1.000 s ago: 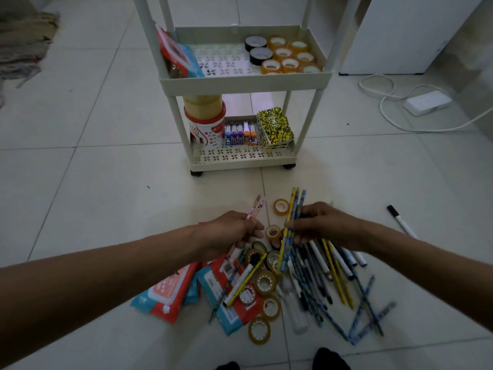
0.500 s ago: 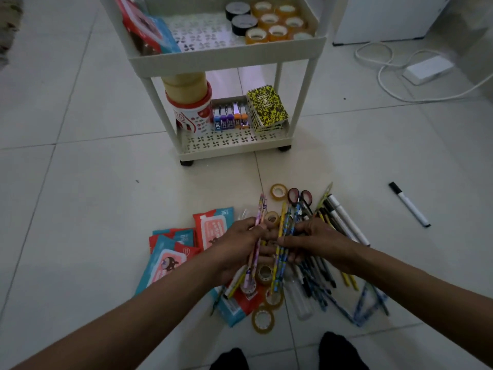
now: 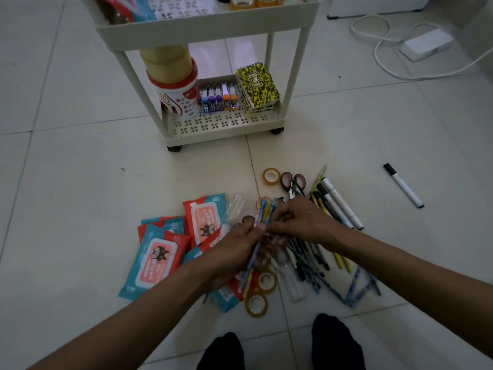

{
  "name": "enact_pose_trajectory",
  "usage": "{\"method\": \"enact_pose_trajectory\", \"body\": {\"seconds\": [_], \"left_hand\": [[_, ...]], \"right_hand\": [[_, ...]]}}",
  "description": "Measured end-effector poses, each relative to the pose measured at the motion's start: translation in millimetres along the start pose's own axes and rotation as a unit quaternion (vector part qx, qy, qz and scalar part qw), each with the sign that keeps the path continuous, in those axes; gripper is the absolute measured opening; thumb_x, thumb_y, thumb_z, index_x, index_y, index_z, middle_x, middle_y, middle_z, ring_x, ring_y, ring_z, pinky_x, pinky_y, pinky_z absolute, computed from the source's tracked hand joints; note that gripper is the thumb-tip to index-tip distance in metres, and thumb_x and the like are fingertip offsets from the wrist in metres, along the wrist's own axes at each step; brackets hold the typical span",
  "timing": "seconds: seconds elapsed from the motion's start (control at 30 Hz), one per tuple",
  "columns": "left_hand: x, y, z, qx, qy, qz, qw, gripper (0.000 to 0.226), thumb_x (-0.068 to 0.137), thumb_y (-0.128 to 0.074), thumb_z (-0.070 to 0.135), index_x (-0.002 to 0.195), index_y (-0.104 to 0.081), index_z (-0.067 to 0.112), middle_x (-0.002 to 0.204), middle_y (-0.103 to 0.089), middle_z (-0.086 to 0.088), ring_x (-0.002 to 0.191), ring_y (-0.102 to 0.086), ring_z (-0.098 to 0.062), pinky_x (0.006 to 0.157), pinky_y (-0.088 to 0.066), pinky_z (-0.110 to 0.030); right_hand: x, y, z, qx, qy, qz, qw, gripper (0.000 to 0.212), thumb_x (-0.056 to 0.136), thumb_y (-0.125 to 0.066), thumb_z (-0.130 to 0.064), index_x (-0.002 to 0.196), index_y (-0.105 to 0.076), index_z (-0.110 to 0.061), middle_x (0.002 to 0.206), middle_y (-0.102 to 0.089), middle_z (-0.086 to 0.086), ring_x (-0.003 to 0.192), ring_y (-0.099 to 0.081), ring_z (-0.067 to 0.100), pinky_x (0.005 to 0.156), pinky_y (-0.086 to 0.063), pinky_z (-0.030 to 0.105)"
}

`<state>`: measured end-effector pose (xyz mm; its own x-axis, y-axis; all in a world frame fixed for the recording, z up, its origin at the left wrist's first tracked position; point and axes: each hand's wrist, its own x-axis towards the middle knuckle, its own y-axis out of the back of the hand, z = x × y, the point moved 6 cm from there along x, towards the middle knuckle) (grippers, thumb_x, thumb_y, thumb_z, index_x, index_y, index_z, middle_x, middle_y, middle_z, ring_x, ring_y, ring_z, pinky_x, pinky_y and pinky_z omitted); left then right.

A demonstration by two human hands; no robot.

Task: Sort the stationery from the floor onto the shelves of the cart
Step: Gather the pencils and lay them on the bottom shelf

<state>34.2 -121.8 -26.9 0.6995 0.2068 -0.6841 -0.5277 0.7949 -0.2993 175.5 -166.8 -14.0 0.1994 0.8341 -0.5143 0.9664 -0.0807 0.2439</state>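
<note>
A bundle of patterned pencils (image 3: 262, 216) is held between both hands above the floor pile. My left hand (image 3: 234, 249) grips its lower half and my right hand (image 3: 298, 222) pinches its upper part. Beneath them lie more pens and pencils (image 3: 314, 263), white markers (image 3: 341, 206), tape rolls (image 3: 257, 304), red-handled scissors (image 3: 292, 181) and wipe packs (image 3: 157, 260). The cream cart (image 3: 213, 129) stands beyond; its bottom shelf carries a canister, staplers (image 3: 218, 98) and yellow-black notebooks (image 3: 257, 88).
A lone black-capped marker (image 3: 402, 185) lies on the tiles to the right. A white power adapter (image 3: 424, 45) with its cable sits at the back right. My dark socked feet (image 3: 336, 343) show at the bottom edge. Bare tiles stretch to the left.
The hands came together; the pink pencil from my left hand has joined the bundle, which both hands now hold. The view has tilted down and nearer the pile.
</note>
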Motion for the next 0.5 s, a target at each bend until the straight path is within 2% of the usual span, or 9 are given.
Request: {"method": "enact_pose_trajectory", "body": {"seconds": [0.1,0.17,0.23,0.33,0.43,0.5], "left_hand": [[4,15,6,0.021,-0.019,0.052,0.998,0.024,0.106,-0.047,0.026,0.114,-0.058,0.008,0.085,-0.062,-0.007,0.058,-0.047,-0.007,0.05,-0.039,-0.021],[5,36,10,0.051,-0.03,0.089,0.994,0.016,0.105,-0.047,0.022,0.103,-0.056,0.008,0.078,-0.055,-0.005,0.054,-0.041,-0.008,0.048,-0.034,-0.021],[4,56,11,0.08,-0.045,0.124,0.988,0.014,0.105,-0.045,0.018,0.095,-0.052,0.01,0.07,-0.053,-0.004,0.054,-0.04,-0.011,0.048,-0.034,-0.024],[-1,75,5,0.096,-0.046,0.183,0.977,0.005,0.105,-0.045,0.013,0.104,-0.05,0.012,0.079,-0.058,-0.007,0.058,-0.047,-0.011,0.051,-0.042,-0.025],[-7,83,-5,0.178,-0.034,0.203,0.962,0.015,0.104,-0.048,0.018,0.119,-0.047,0.02,0.094,-0.066,-0.005,0.072,-0.058,-0.012,0.059,-0.05,-0.026],[-7,84,-11,0.207,-0.034,0.197,0.958,0.02,0.103,-0.051,0.027,0.122,-0.047,0.026,0.098,-0.068,-0.002,0.079,-0.066,-0.012,0.062,-0.055,-0.029]], "right_hand": [[0,16,6,-0.099,0.003,0.042,0.994,0.014,0.088,-0.074,-0.018,0.081,-0.074,-0.007,0.061,-0.071,0.008,0.056,-0.07,0.018,0.056,-0.056,0.023],[-4,26,14,-0.236,-0.016,0.028,0.971,0.015,0.087,-0.075,-0.026,0.078,-0.074,-0.014,0.058,-0.069,-0.003,0.055,-0.067,0.008,0.056,-0.051,0.018],[-10,30,31,-0.365,-0.062,-0.023,0.929,0.015,0.084,-0.076,-0.032,0.079,-0.076,-0.018,0.067,-0.072,-0.007,0.061,-0.065,0.003,0.06,-0.051,0.019],[-27,26,59,-0.455,-0.11,-0.056,0.882,0.025,0.076,-0.079,-0.043,0.068,-0.072,-0.02,0.064,-0.07,-0.006,0.062,-0.065,0.006,0.064,-0.056,0.025],[-40,6,71,-0.526,-0.074,-0.038,0.847,0.045,0.074,-0.076,-0.047,0.052,-0.048,-0.018,0.05,-0.047,-0.005,0.054,-0.054,0.013,0.054,-0.049,0.026],[-42,-3,72,-0.532,-0.056,-0.026,0.844,0.05,0.076,-0.073,-0.046,0.051,-0.04,-0.018,0.049,-0.04,-0.003,0.051,-0.048,0.014,0.053,-0.044,0.026]]}}
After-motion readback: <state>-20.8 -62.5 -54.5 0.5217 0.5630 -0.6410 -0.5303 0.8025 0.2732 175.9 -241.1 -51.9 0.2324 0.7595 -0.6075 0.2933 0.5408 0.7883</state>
